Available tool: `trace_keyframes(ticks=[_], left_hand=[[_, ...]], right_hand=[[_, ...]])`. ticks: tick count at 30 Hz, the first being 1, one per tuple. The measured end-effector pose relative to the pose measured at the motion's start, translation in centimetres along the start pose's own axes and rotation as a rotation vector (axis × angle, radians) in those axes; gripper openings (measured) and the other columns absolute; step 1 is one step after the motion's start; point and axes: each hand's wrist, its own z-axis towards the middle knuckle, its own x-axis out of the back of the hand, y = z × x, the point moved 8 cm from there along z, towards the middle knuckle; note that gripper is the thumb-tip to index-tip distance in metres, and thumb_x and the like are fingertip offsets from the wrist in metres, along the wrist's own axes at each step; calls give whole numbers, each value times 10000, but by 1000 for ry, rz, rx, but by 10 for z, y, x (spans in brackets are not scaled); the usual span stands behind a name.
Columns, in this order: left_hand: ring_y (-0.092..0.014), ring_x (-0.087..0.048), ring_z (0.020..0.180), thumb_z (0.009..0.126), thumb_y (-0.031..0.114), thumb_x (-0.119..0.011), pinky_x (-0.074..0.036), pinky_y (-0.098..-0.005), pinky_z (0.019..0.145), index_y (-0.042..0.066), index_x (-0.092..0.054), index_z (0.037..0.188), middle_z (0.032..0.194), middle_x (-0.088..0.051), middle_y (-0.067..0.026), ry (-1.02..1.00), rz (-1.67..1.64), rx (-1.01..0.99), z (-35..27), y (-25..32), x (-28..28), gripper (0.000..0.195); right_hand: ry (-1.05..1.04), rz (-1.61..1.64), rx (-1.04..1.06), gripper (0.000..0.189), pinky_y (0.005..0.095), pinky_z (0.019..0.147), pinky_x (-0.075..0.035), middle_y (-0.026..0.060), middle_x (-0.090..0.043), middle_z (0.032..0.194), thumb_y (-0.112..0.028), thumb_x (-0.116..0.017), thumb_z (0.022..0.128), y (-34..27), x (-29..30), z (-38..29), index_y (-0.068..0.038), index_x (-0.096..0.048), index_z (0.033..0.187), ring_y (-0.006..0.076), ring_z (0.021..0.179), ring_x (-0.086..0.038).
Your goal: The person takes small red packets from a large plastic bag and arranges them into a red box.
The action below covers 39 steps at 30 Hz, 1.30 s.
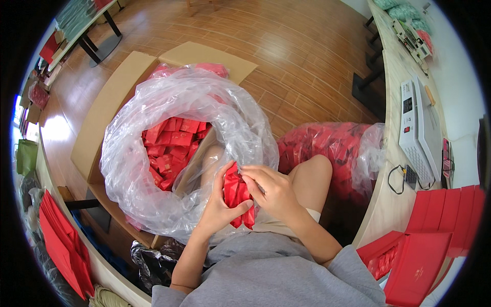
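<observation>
My left hand (217,209) grips a small bundle of shiny red foil packets (236,192) above my lap. Over the bundle's top end, my right hand (270,186) pinches with thumb and forefinger; whatever lies between those fingertips is too small to make out. In front of me and to the left, a large clear plastic bag (153,92) stands with its mouth rolled outward. Many similar red packets (172,144) lie loose inside it. The bag sits in an opened cardboard box (111,99) on the floor.
A tied clear bag full of red packets (318,142) rests by my right knee. On the right-hand table (378,203) are a white machine (412,126), an open red gift box (416,264) and stacked red boxes (445,215). Red bags (61,241) lie on the left table.
</observation>
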Motion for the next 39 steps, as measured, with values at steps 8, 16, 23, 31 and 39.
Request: trace_keyframes(ticks=[8,16,23,31,39], left_hand=[[-252,-444,1243,672,100,-773,-361,-362,1046,30,-230,1433,1349,-414,-156,-18,170,-49,1,1,-15,938],[-224,-441,1236,768,131,-728,-361,-351,1039,48,-217,1440,1339,-420,-135,21,-270,75,17,-19,-16,847],[-190,-462,1180,849,168,-655,-394,-336,989,68,-190,1457,1295,-453,-113,70,-379,147,31,-45,-27,772],[-204,-478,1197,998,355,-400,-382,-342,1012,37,-334,1388,1302,-491,-111,-128,-512,173,41,-51,-74,507],[-194,-574,971,922,680,-259,-471,-329,868,80,-490,1241,1070,-590,-66,-296,-915,520,48,-57,-114,717]], right_hand=[[-20,5,-66,165,328,748,-548,132,-688,985,-94,-693,812,-2,3,0,12,-672,936,264,895,-668],[154,408,-538,285,290,851,-461,88,-622,1103,-221,-475,991,58,13,-38,-9,-566,1158,165,991,-581],[17,1055,-1009,447,269,910,-432,67,-568,1162,-363,-470,992,64,-35,-91,-8,-483,1263,136,1061,-547],[366,336,-912,598,293,808,-492,104,-614,1068,-382,-695,834,66,20,-103,12,-493,1236,180,975,-604],[352,-168,-562,754,369,739,-499,156,-532,1124,-325,-783,706,-20,61,-90,-43,-447,1320,311,928,-577]])
